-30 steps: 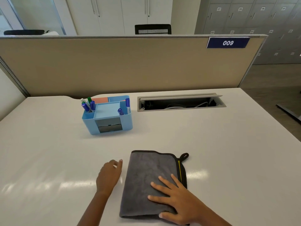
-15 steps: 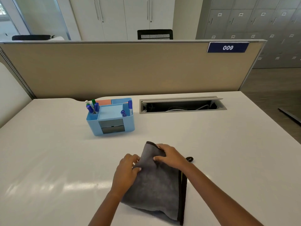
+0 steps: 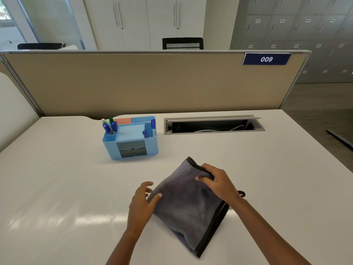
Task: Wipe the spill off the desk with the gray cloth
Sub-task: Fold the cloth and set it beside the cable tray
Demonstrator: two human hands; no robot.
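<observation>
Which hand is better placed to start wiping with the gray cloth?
Right, probably. The right hand already grips the gray cloth at its raised far edge, while the left hand only touches the near-left side with fingers spread.

White desk (image 3: 248,169), glossy top, bounded at 12 o'clock by a beige partition. At 11 o'clock stands a light-blue desk organizer (image 3: 131,139) holding markers. At 1 o'clock, a recessed cable tray (image 3: 213,124), lid raised, with white cables inside. Near centre, toward 6 o'clock, the folded gray cloth (image 3: 189,205), black-edged, lies partly lifted off the surface. No spill can be made out.
</observation>
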